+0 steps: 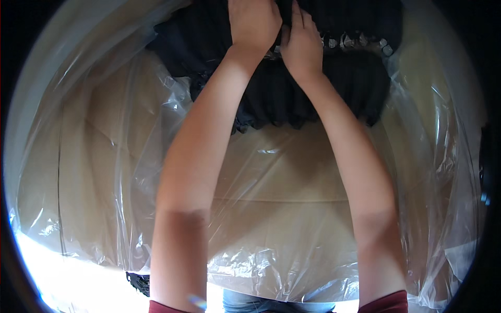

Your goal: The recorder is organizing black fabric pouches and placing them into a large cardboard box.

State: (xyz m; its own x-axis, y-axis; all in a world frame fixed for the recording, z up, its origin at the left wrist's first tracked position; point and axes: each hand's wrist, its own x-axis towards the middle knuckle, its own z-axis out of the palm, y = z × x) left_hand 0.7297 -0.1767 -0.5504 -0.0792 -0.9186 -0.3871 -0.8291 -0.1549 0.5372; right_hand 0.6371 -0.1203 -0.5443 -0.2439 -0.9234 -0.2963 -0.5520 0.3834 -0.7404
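Both my arms reach far forward over black, gathered fabric-like bundles [360, 86] packed in rows at the far end. My left hand [255, 23] is at the top edge of the picture, over the far row. Its fingers are cut off or hidden there. Beside it, my right hand [304, 49] lies on the black bundles with its fingers stretched forward, apparently pressing down flat. I see nothing held in it. Small shiny clear plastic bits [347, 40] show along the seam between the rows, just right of my right hand.
A clear plastic liner [266, 261] covers brown, cardboard-like surfaces [282, 177] and rises in loose folds at both sides. Something black and lacy-looking [138, 282] sticks out at lower left, past the liner's edge. Blue jeans [261, 302] show at the bottom.
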